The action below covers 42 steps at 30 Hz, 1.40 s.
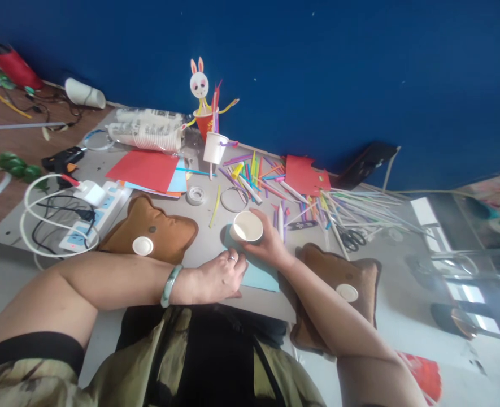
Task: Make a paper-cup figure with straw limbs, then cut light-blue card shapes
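Note:
My right hand [270,242] is wrapped round a white paper cup [248,227], its open mouth facing up toward me. Just in front of my body, my left hand [220,276] is curled with its fingers pressed together, close below the cup. What those fingers hold, if anything, is hidden under the hand. A light blue sheet of paper [263,276] lies on the table beneath both hands. Left of the cup are a roll of clear tape [196,195] and a yellow-green strip [214,207]. A clear ring [234,199] lies just beyond it.
Brown cushions [160,229] rest on both sides. A power strip [95,216] with cables lies left, near red paper [146,169] and stacked cups [148,134]. A rabbit figure [199,85] stands at the back. Coloured sticks, straws [360,209] and black scissors [352,239] lie right.

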Available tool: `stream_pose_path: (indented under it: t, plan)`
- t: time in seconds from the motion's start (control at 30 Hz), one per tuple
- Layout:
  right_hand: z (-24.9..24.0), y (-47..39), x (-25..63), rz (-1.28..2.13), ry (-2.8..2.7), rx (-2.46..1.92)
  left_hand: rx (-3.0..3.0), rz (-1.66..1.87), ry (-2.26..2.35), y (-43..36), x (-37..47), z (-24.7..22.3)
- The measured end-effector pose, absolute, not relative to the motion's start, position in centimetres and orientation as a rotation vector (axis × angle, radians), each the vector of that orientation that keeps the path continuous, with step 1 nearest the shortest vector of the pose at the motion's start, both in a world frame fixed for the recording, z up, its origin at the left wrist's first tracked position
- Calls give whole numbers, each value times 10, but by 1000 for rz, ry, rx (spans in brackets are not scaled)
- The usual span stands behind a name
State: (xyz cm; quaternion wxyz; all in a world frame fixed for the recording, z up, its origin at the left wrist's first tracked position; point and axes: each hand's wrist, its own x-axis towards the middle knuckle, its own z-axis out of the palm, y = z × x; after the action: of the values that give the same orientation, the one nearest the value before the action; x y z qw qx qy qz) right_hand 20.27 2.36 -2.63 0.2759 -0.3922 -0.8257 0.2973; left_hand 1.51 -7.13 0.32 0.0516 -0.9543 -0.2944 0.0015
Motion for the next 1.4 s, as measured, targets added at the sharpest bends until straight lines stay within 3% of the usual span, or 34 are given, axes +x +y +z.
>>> stream_pose_path:
  t: [1.4]
  plan:
    - [-33,20,203,764,-2229,-1091,-2830,-57,-851,-71,12,-1]
